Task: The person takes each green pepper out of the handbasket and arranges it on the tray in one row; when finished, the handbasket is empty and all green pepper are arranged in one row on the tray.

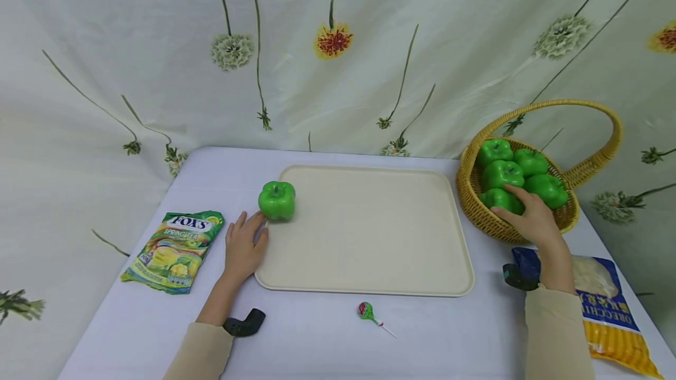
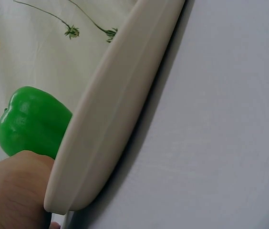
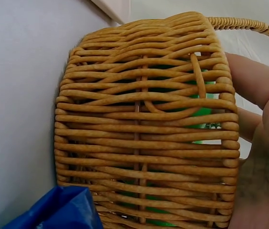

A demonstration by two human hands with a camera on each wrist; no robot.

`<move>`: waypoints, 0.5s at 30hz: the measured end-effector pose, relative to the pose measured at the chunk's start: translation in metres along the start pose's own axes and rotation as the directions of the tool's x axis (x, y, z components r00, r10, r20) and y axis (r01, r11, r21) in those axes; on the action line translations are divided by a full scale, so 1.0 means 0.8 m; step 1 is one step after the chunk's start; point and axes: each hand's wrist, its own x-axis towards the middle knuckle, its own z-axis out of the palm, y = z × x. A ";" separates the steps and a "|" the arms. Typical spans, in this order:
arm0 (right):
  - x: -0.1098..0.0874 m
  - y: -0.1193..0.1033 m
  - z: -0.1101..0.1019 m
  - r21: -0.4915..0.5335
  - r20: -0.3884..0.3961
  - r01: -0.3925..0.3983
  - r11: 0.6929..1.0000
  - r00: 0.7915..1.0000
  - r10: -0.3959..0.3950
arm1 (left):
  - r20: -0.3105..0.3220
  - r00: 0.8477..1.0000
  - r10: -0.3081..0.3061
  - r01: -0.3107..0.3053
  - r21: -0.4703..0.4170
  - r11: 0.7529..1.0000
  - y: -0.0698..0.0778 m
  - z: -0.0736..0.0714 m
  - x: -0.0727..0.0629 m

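Observation:
One green bell pepper [image 1: 277,200] sits at the left edge of the cream tray [image 1: 369,233]. My left hand [image 1: 244,248] rests by that edge with fingers loosely extended, the fingertips close to this pepper; whether they touch it is unclear. In the left wrist view the pepper [image 2: 34,121] shows beyond the tray's rim [image 2: 110,105]. On the right, my right hand [image 1: 533,221] reaches into a wicker basket [image 1: 483,219] of several green bell peppers. Its thumb and fingers span the front pepper [image 1: 499,198]. The basket wall [image 3: 144,124] hides the fingertips in the right wrist view.
A green Fox's candy bag [image 1: 171,254] lies left of the tray. In front of it is a lollipop [image 1: 372,314]. A blue and yellow pasta bag [image 1: 607,304] lies partly under the right forearm. The basket's tall handle [image 1: 615,133] arches up at right; a floral cloth [image 1: 338,92] hangs behind.

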 end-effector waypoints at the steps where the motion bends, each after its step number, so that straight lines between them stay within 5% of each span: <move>1: 0.001 0.000 0.000 -0.004 0.006 -0.004 1.000 1.000 0.004 | -0.002 1.000 0.000 0.000 -0.001 1.000 0.000 0.000 0.000; 15: 0.006 0.004 -0.004 -0.038 -0.012 -0.002 0.999 1.000 0.002 | -0.024 1.000 0.002 -0.001 0.016 1.000 -0.003 0.003 0.002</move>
